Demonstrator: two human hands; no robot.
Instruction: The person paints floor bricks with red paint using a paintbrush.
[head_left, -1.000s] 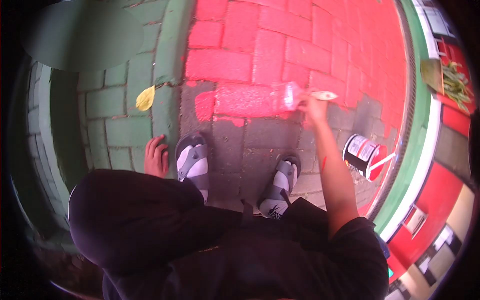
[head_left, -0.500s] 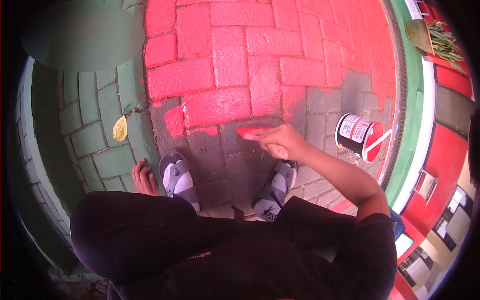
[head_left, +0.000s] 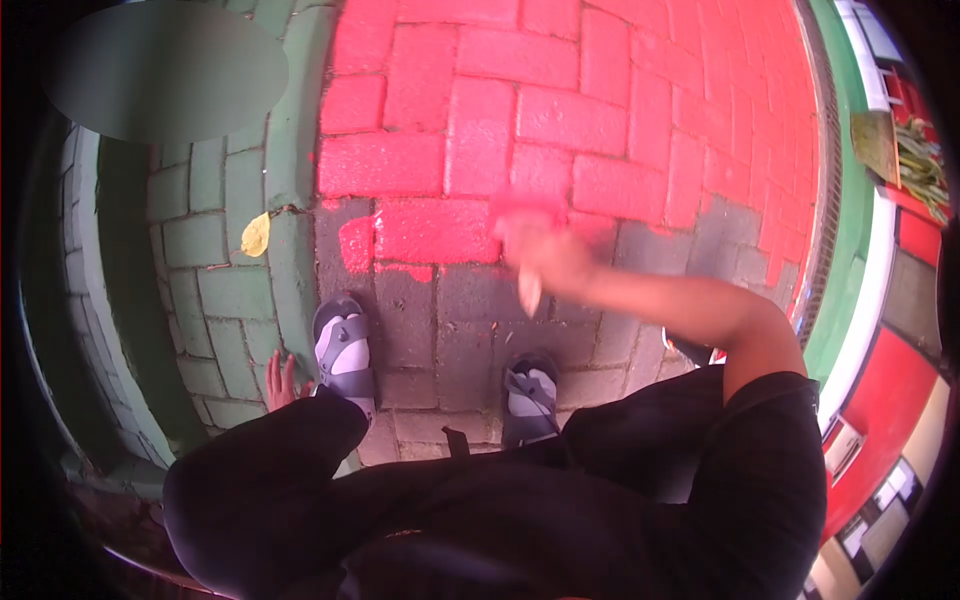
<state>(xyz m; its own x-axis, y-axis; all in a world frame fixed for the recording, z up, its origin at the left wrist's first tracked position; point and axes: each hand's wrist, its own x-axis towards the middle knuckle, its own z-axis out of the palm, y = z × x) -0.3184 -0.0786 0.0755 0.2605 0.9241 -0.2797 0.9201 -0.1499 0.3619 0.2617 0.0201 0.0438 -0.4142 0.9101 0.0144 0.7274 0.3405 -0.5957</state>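
Observation:
My right hand [head_left: 550,255], blurred by motion, is closed around a paintbrush [head_left: 530,296]. The pale handle end sticks out below the fist, and the red-coated bristles touch the freshly painted red pavers [head_left: 435,230]. Beside my foot on the left, my left hand [head_left: 282,378] has its fingers spread, near the green kerb [head_left: 290,270]; my knee hides part of it. Under my right forearm a paint can [head_left: 690,348] shows only in part. Unpainted grey pavers [head_left: 470,300] lie between the red area and my sandals.
Both sandalled feet [head_left: 343,345] stand on grey pavers. A yellow leaf [head_left: 256,235] lies on the green paving at left. Along the right run a drain grate [head_left: 826,150] and a green strip [head_left: 850,250], with a potted plant [head_left: 915,160] beyond.
My right hand and the brush have moved up and slightly right, onto the red edge. My forearm now covers most of the paint can. The view has shifted a little.

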